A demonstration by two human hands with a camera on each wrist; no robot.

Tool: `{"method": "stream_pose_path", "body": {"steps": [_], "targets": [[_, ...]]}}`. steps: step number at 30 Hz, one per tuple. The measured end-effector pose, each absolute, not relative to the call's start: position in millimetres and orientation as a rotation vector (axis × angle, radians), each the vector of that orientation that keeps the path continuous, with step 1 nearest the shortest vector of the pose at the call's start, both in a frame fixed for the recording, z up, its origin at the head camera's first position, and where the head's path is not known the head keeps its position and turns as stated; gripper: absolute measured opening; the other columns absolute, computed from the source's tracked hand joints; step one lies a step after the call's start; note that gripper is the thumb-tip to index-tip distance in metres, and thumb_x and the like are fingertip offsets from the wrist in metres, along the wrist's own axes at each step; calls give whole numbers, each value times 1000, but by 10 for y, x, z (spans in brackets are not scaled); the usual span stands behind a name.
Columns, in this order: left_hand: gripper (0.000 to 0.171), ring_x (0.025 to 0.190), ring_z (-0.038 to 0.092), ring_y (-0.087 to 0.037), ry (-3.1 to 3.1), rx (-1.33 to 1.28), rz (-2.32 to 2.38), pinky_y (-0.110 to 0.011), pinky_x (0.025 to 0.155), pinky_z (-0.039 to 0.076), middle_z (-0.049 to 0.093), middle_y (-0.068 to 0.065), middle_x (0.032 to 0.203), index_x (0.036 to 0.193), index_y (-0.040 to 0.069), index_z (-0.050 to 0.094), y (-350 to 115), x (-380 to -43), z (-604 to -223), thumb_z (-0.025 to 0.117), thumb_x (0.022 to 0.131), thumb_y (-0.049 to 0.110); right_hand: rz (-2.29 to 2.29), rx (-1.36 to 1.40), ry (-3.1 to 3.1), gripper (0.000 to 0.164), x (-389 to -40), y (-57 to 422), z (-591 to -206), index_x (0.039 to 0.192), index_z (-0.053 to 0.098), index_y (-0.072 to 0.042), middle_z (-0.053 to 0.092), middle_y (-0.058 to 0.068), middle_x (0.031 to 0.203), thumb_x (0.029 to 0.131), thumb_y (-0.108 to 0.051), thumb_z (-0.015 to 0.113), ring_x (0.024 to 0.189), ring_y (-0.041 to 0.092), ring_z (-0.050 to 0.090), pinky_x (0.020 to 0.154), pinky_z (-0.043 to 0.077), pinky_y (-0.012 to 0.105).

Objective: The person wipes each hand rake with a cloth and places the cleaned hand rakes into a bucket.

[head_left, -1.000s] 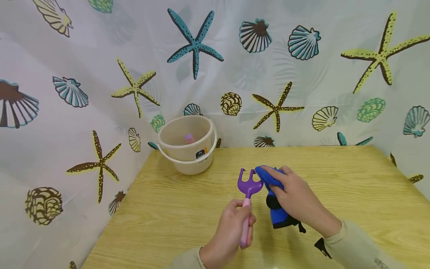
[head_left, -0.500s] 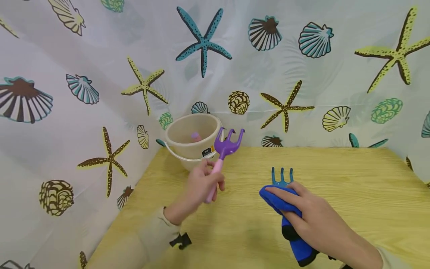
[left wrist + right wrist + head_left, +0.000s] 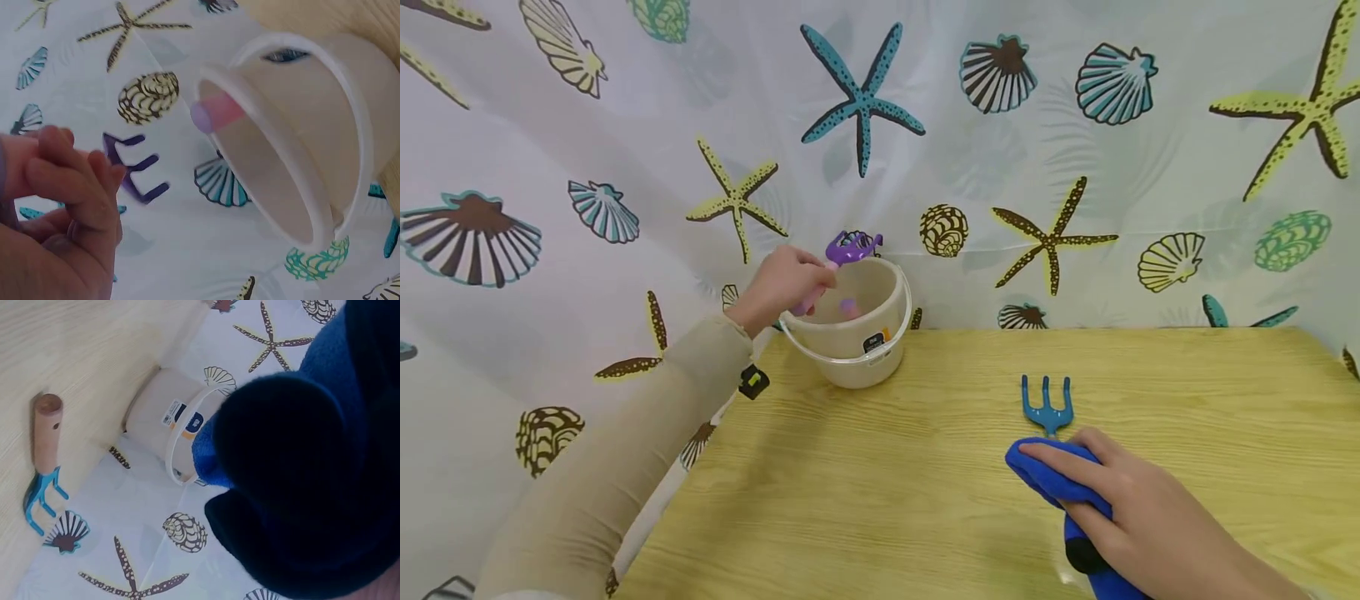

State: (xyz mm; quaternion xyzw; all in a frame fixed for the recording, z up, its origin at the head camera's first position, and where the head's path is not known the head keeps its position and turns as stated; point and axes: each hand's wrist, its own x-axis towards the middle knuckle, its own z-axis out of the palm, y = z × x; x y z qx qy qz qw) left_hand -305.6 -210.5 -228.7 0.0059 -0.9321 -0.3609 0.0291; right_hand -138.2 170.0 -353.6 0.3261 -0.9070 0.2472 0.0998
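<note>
My left hand (image 3: 784,287) grips the pink handle of a purple three-pronged hand fork (image 3: 853,247) at the left rim of a beige bucket (image 3: 857,346). In the left wrist view, the purple prongs (image 3: 140,167) point toward the bucket's mouth. A pink handle with a purple end (image 3: 219,114) stands inside the bucket. My right hand (image 3: 1142,508) holds a bunched blue cloth with black parts (image 3: 1056,471), which fills much of the right wrist view. Just beyond it on the table lies a blue hand fork (image 3: 1048,412); its wooden handle (image 3: 47,439) shows in the right wrist view.
The wood-grain table (image 3: 880,500) runs back to a white curtain (image 3: 940,167) printed with starfish and shells. That curtain also closes off the left side. The bucket's white handle (image 3: 895,337) hangs down across its front, at the table's back left.
My left hand has carried the purple fork left and away from me to the bucket. My right hand, still with the cloth, has shifted right and nearer, exposing the blue fork.
</note>
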Motion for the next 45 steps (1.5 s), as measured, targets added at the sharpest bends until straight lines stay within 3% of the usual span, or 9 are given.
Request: {"method": "stream_pose_path", "body": {"steps": [4, 10, 17, 23, 25, 31, 37, 40, 45], "targets": [[24, 49, 57, -21, -3069, -26, -950, -28, 47, 50, 58, -4, 53, 66, 3, 65, -2205, -3330, -2218, 64, 84, 18, 689, 981, -2671, 66, -1373, 1767, -3553, 134, 51, -38, 53, -5, 110, 79, -9, 71, 83, 10, 54, 58, 50, 32], [17, 44, 53, -13, -3267, -36, -819, -22, 39, 43, 64, -6, 55, 67, 3, 65, -2238, -3650, -2211, 64, 80, 12, 636, 1001, -2657, 69, -1367, 1851, -3611, 134, 51, -37, 49, -9, 103, 75, -9, 73, 74, 5, 49, 54, 45, 26], [15, 44, 50, -13, -3416, 55, -644, -21, 36, 36, 68, -12, 64, 67, -1, 65, -2160, -3917, -2354, 62, 79, 8, 632, 1051, -2746, 59, -1409, 1930, -3704, 134, 54, -25, 49, -3, 103, 79, -14, 72, 73, 7, 48, 53, 46, 27], [23, 43, 50, -13, -3478, 120, -642, -20, 35, 35, 62, -7, 55, 58, 6, 59, -2133, -4114, -2645, 59, 81, 7, 646, 1068, -2746, 60, -1414, 1968, -3753, 134, 54, -25, 47, -3, 101, 78, -11, 70, 71, 5, 47, 51, 45, 25], [27, 42, 49, -12, -3508, 102, -709, -20, 36, 35, 58, -3, 50, 58, 8, 57, -2124, -4146, -2735, 63, 84, 9, 651, 1066, -2740, 62, -1405, 1977, -3754, 134, 54, -26, 47, -4, 99, 76, -10, 70, 70, 5, 47, 50, 44, 24], [35, 38, 43, -12, -3581, -44, -823, -22, 33, 32, 44, 1, 43, 55, 10, 47, -2099, -4216, -2901, 55, 89, 5, 647, 1045, -2734, 61, -1397, 2013, -3763, 134, 54, -24, 47, -4, 99, 77, -9, 69, 69, 3, 46, 50, 44, 24], [37, 35, 39, -10, -3477, 139, -896, -23, 32, 29, 42, 4, 38, 52, 13, 50, -2113, -4231, -2913, 73, 80, 19, 626, 996, -2763, 55, -1363, 2006, -3737, 131, 57, -20, 48, -3, 100, 78, -12, 70, 69, 3, 47, 51, 45, 25], [29, 35, 40, -10, -3421, 279, -1059, -25, 33, 32, 42, 4, 38, 56, 14, 55, -2122, -4158, -2917, 68, 82, 18, 614, 980, -2797, 54, -1352, 1993, -3716, 132, 57, -21, 49, -3, 101, 79, -13, 69, 71, 5, 47, 52, 45, 25], [17, 45, 48, -18, -3375, 293, -1003, -30, 41, 39, 41, 2, 43, 67, 14, 60, -2139, -3972, -2900, 60, 83, 20, 607, 945, -2827, 57, -1347, 1993, -3704, 133, 55, -27, 50, -2, 103, 79, -13, 70, 72, 7, 49, 52, 45, 26]]}}
